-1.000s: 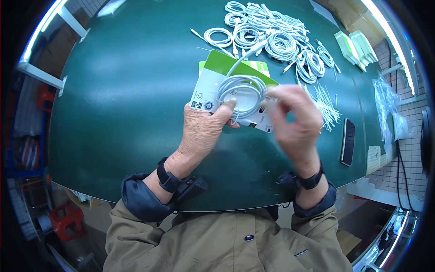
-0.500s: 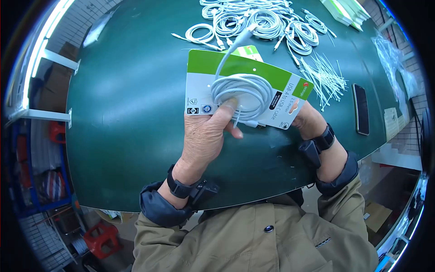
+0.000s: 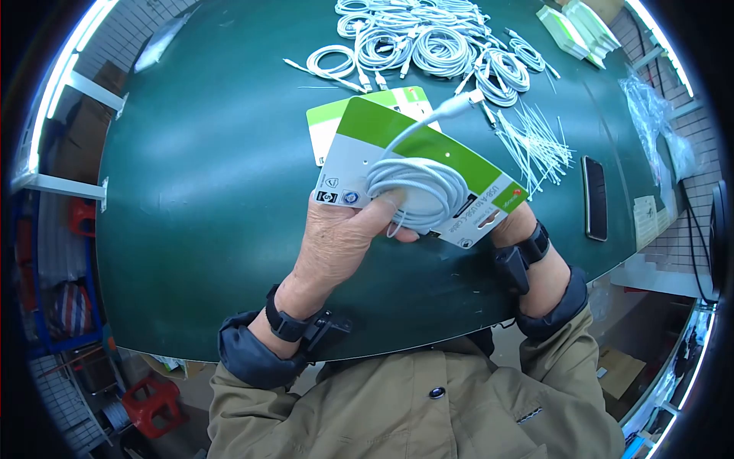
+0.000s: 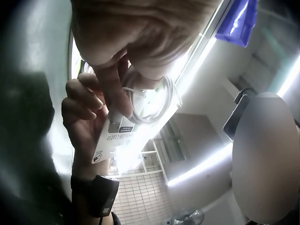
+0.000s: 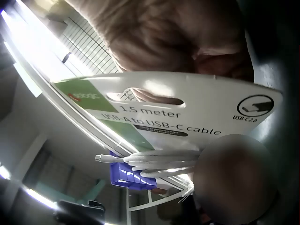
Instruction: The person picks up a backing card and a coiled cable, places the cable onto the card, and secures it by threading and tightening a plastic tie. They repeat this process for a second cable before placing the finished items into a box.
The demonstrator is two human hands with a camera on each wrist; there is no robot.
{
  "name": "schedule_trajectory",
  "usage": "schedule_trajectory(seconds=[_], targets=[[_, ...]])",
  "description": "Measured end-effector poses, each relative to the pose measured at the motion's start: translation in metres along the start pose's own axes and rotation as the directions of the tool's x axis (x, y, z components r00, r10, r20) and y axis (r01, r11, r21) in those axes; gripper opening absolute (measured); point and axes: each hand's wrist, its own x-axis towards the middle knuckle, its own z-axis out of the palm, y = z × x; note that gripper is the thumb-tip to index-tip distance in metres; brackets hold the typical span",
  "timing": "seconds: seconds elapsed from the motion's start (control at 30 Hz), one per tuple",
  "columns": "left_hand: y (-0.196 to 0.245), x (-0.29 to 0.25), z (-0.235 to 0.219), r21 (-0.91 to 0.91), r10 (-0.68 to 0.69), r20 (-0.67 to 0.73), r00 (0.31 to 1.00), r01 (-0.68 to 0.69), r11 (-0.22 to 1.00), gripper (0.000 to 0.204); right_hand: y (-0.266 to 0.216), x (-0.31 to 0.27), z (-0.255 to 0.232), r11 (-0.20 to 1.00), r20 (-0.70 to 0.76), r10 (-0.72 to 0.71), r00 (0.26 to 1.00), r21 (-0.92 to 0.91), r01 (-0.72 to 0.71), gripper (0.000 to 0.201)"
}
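My left hand (image 3: 336, 236) grips a green and white card (image 3: 436, 138), its thumb pressing a coiled white cable (image 3: 428, 183) against the front. One cable end with its plug sticks up past the card's upper edge. Behind the card's right end is my right hand (image 3: 514, 226), its fingers mostly hidden in the head view. The left wrist view shows that right hand (image 4: 84, 112) with curled fingers at the back of the card (image 4: 108, 143). Printed text and a hanging slot show on the card (image 5: 187, 105) in the right wrist view.
Another green and white card (image 3: 323, 122) lies just behind the held one. Coiled white cables (image 3: 443, 52) are piled at the back, with loose white ties (image 3: 535, 149) to their right. A phone (image 3: 595, 199), clear plastic (image 3: 650, 122) and stacked green-white cards (image 3: 577, 34) are on the right side.
My right hand has gone from the front of the cable to behind the card's right end. The card, held flatter half a second ago, now slopes down to the right.
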Motion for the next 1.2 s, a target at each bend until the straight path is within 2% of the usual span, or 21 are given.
schedule_trajectory(seconds=[0.07,0.2,0.8,0.9,1.1,1.2], targets=[[-0.001,-0.001,-0.001,0.02,0.007,0.021,1.0,-0.008,1.0,0.034,-0.002,0.0,0.003,0.995,-0.032,-0.027,0.999,-0.093,0.024,0.048],[-0.001,-0.002,-0.003,0.051,-0.001,0.039,0.999,-0.001,0.999,0.034,-0.016,0.006,0.006,0.989,-0.038,-0.067,0.997,-0.132,0.061,0.045],[0.004,-0.003,-0.004,0.064,0.01,0.093,0.996,-0.016,0.998,0.033,-0.044,0.015,0.023,0.986,0.0,-0.123,0.992,-0.111,0.122,0.034],[0.0,-0.003,-0.007,0.097,-0.014,0.127,0.992,0.001,0.995,0.032,-0.048,0.019,0.027,0.988,0.002,-0.131,0.991,-0.087,0.131,0.032],[0.002,-0.002,-0.006,0.041,-0.017,0.109,0.994,0.013,0.999,0.03,-0.057,0.034,0.041,0.991,0.034,-0.126,0.991,0.055,0.124,0.03],[0.006,-0.002,-0.008,0.107,-0.11,0.126,0.986,0.097,0.989,0.03,-0.06,0.044,0.051,0.981,0.069,-0.095,0.993,0.176,0.081,0.029]])
